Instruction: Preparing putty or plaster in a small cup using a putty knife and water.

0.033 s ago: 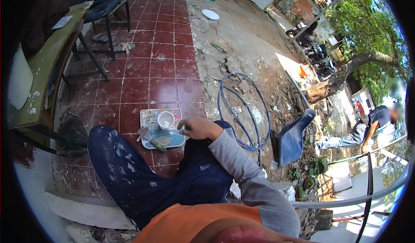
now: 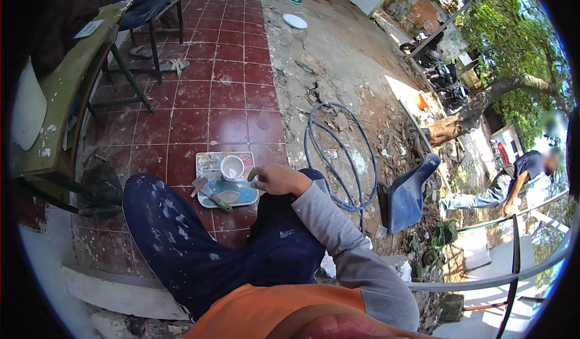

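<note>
A half-open tiled porch (image 2: 187,121) beside a yard (image 2: 344,55), perhaps part of a home, though the shaded left edge is hard to read. Red tiles (image 2: 229,125) flecked with white stretch beyond the fingers (image 2: 260,186) of the right hand (image 2: 283,179); a tray (image 2: 246,196) sits just beside them. To the fingers' right are a coiled hose (image 2: 377,167) and a tree (image 2: 462,121); well to their left, a worn desk (image 2: 65,88).

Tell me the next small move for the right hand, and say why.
Reaching for the green-handled scraper seems sensible: it lies on the tray with its handle end toward the person, and the right hand is just beside the tray. The white cup stands on that tray too.
</note>
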The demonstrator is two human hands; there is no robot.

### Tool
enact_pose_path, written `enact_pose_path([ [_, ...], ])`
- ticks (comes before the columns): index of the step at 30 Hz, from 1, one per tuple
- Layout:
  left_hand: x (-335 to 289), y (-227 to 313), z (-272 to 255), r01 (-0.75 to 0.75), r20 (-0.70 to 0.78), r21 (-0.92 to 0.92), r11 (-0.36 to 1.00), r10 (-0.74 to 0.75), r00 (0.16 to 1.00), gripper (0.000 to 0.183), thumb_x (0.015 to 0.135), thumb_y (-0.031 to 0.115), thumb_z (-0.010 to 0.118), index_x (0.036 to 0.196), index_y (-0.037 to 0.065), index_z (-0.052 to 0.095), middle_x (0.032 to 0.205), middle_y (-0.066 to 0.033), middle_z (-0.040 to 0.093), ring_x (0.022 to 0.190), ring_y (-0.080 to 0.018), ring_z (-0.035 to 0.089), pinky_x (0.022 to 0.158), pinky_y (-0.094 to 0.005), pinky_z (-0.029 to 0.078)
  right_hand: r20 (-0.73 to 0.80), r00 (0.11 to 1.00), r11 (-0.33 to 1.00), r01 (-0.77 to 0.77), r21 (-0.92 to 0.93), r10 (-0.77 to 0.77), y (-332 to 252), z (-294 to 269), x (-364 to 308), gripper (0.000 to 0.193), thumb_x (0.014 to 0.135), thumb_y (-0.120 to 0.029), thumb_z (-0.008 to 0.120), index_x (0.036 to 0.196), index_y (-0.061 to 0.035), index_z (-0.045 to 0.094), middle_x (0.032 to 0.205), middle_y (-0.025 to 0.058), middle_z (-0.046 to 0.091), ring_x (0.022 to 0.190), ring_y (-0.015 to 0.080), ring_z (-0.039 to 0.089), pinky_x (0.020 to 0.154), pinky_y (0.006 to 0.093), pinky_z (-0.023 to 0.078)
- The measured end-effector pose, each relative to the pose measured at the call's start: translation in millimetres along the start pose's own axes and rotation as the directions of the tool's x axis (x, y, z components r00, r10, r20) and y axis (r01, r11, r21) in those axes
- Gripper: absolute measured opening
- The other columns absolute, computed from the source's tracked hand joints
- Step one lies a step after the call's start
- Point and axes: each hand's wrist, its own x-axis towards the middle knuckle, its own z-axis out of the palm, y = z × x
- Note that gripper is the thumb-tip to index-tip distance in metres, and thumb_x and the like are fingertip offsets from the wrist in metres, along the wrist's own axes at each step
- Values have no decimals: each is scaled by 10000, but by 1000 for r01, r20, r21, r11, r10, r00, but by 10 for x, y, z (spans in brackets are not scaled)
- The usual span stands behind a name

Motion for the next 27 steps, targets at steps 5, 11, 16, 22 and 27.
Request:
enact_pose_path([
  [5, 46, -233, -203, 41, -100, 8, 999, -40, 994, 455, 898, 348, 455, 1273, 110, 556, 1203, -52, 542, 1122, -223, 488, 918, -371, 386, 39, 996, 995, -83, 50, 82, -66, -5, -3, 300, 877, -282, 601, 1073, -59, 645, 996, 192, 659, 941, 363, 621, 828, 435, 470],
  [11, -99, -907, -1242, 279, -453, 138, 950, -189, 871, 467, 889, 355, 460, 1279, 114, 550, 1247, -58, 545, 1167, -232, 490, 949, -380, 388, 100, 989, 991, -113, 75, 105, 63, 60, 76, 328, 886, -282, 586, 1102, -37, 617, 892, 184, 676, 833, 342, 653, 766, 420, 492],
  [16, -1116, -1804, -2213, 921, -698, 146, 361, -622, 354, 476, 882, 361, 465, 1283, 118, 545, 1285, -64, 548, 1204, -240, 493, 975, -388, 390, 140, 990, 990, 0, 140, -20, 95, 68, 120, 286, 931, -204, 580, 1152, -22, 599, 797, 130, 666, 735, 186, 635, 686, 304, 487],
  [22, -1766, -2172, -2194, 982, -911, 159, 98, -369, 185, 525, 809, 298, 546, 1290, 88, 524, 1341, -69, 504, 1271, -235, 434, 1026, -398, 330, 268, 962, 993, -79, 85, 54, 5, 45, 144, 328, 982, -227, 497, 1228, -21, 566, 816, 76, 622, 758, 140, 570, 735, 288, 458],
  [27, -1795, -2110, -2276, 934, -948, 287, 213, -76, 309, 667, 786, 336, 586, 1378, 77, 420, 1369, -88, 471, 1256, -257, 440, 1045, -405, 306, 283, 956, 989, -109, 95, 78, -57, 50, 148, 328, 981, -219, 496, 1229, -16, 565, 817, 70, 624, 754, 139, 569, 730, 289, 456],
])
